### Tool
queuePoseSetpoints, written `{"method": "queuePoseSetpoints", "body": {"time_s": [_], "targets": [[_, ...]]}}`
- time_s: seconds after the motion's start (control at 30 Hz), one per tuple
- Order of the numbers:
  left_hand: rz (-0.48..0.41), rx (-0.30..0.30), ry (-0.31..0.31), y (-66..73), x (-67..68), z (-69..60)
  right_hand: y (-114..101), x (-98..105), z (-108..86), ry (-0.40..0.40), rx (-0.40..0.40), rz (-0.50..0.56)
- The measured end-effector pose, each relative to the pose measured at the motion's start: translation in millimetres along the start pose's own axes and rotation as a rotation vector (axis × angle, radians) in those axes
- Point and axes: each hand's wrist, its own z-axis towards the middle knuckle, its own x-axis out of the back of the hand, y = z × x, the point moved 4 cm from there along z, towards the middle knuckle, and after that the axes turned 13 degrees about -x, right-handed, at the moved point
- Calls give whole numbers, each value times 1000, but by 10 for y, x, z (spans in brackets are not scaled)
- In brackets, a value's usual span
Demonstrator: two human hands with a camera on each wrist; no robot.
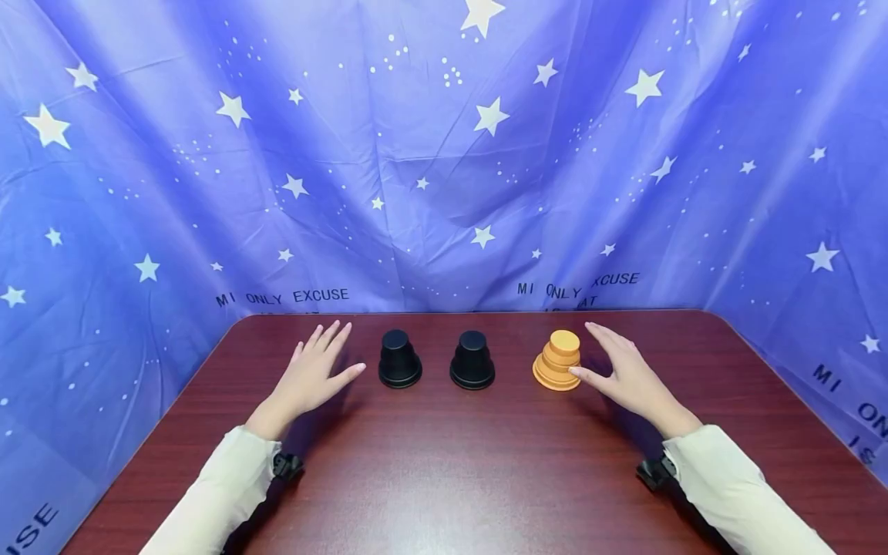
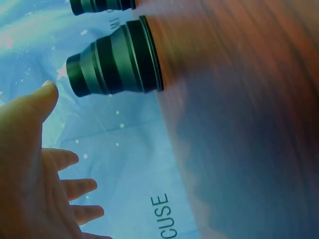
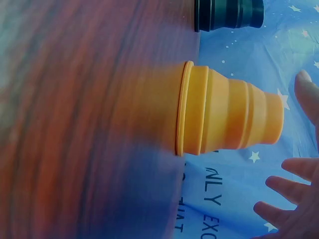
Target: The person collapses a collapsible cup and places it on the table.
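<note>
Three tiered collapsible cups stand upside down in a row near the table's far edge. One black cup (image 1: 399, 361) is on the left, a second black cup (image 1: 472, 361) in the middle, an orange cup (image 1: 557, 362) on the right. My left hand (image 1: 312, 376) hovers left of the first black cup, fingers spread and holding nothing; the left wrist view has its thumb apart from that cup (image 2: 117, 59). Beside the orange cup (image 3: 227, 112) is my right hand (image 1: 630, 378), fingers extended. Its thumb overlaps the cup in the head view, but the right wrist view shows a gap.
The cups stand on a dark red wood-grain table (image 1: 430, 462). Behind it and along both sides hangs a blue cloth (image 1: 388, 154) with white stars and lettering. A black strap device (image 1: 287, 465) is on the left wrist and another (image 1: 654, 471) on the right.
</note>
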Motion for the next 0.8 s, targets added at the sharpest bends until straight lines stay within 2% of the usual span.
{"method": "queuePoseSetpoints", "body": {"time_s": [0.23, 0.53, 0.8], "targets": [[-34, -27, 24, 60, -6, 20, -20, -36, 75, -24, -86, 31], [-132, -82, 40, 197, 41, 70, -48, -119, 131, -6, -130, 72], [-185, -127, 52, 291, 26, 100, 0, -170, 182, 2, -210, 149]]}}
